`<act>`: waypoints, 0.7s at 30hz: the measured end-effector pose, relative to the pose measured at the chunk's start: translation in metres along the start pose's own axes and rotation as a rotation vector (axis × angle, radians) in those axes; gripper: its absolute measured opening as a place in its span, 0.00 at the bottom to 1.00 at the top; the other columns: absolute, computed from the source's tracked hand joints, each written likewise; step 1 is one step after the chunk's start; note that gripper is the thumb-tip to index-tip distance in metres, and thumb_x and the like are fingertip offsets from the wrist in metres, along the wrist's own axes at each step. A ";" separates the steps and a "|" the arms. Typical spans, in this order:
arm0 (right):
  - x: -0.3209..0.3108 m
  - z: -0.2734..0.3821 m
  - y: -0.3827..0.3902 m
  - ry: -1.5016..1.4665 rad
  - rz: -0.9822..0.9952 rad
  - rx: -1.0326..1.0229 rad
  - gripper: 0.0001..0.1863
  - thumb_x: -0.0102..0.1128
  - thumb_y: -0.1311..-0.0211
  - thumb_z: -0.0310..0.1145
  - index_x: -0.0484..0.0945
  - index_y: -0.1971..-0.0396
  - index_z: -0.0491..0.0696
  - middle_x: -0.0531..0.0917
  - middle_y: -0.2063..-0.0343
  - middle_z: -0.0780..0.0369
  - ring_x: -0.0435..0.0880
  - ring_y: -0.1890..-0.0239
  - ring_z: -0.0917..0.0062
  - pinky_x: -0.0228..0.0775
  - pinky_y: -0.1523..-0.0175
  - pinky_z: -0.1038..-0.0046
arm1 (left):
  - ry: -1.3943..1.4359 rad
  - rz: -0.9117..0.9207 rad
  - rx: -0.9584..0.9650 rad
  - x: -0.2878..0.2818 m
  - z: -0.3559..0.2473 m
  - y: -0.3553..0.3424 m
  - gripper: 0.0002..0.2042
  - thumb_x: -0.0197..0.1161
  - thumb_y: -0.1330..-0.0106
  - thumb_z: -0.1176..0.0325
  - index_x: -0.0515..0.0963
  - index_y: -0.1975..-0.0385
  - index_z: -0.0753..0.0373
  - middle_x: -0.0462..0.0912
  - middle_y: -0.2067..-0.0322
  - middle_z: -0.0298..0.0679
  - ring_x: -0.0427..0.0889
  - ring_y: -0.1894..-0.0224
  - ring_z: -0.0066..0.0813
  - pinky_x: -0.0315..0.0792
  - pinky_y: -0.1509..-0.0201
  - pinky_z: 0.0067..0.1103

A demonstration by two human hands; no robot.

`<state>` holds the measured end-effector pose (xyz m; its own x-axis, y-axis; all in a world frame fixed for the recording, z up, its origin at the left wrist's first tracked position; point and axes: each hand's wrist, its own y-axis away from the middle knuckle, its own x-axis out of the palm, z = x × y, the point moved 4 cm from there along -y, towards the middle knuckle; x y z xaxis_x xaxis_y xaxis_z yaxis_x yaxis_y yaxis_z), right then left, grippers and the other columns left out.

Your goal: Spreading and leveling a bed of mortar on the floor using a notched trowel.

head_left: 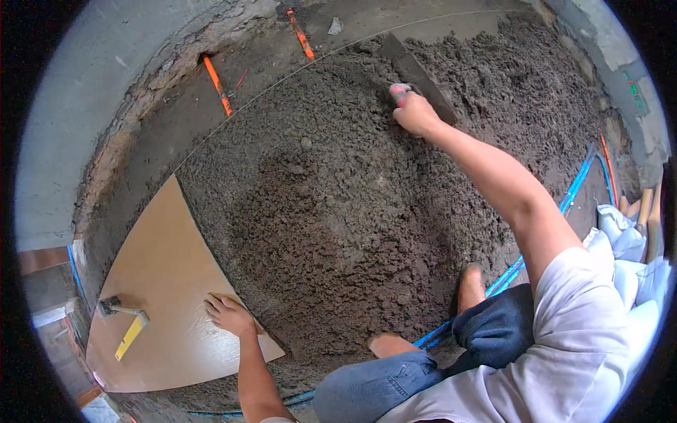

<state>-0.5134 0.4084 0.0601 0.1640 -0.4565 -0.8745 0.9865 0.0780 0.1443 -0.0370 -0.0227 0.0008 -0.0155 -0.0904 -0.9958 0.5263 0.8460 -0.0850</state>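
My right hand (416,114) grips the pink handle of a wide steel trowel (430,84) on the upper part of a bed of damp, crumbly grey mortar (338,218). My left hand (229,314) lies open, fingers spread, on the right part of a large glossy beige tile (159,261) at the lower left. A mallet (130,328) with a dark head and yellow handle lies on that tile, left of my left hand. A thin string (278,82) runs along the far edge of the mortar to the tile's far corner.
Orange pipes (217,84) stick out along the far wall (106,77). Blue pipes (578,180) run along the right side and beneath me, near my bare feet (470,285). White bags (627,240) and wooden handles (645,208) are piled at the right edge.
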 end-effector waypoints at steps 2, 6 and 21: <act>0.008 0.017 0.000 -0.028 0.066 0.051 0.19 0.55 0.53 0.35 0.77 0.62 0.39 0.79 0.59 0.46 0.78 0.53 0.55 0.70 0.48 0.62 | -0.009 -0.004 0.001 0.002 0.005 -0.003 0.25 0.35 0.28 0.54 0.57 0.35 0.58 0.55 0.34 0.49 0.52 0.33 0.50 0.45 0.32 0.42; 0.029 0.062 0.003 -0.095 0.114 -0.078 0.20 0.55 0.52 0.35 0.77 0.59 0.41 0.80 0.59 0.47 0.78 0.53 0.56 0.70 0.47 0.64 | -0.010 -0.010 0.005 0.001 0.003 0.000 0.25 0.35 0.28 0.54 0.57 0.35 0.58 0.55 0.35 0.49 0.52 0.33 0.50 0.46 0.32 0.42; 0.038 0.109 0.004 -0.285 0.369 -0.227 0.26 0.57 0.45 0.53 0.78 0.71 0.39 0.80 0.80 0.56 0.81 0.76 0.69 0.72 0.66 0.68 | 0.040 -0.049 0.053 0.008 0.011 -0.002 0.26 0.35 0.29 0.51 0.59 0.36 0.59 0.56 0.35 0.50 0.54 0.34 0.50 0.47 0.33 0.42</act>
<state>-0.5024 0.2943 0.0778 0.5265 -0.5831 -0.6187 0.8426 0.4551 0.2880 -0.0282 -0.0308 -0.0066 -0.0754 -0.1090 -0.9912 0.5681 0.8122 -0.1325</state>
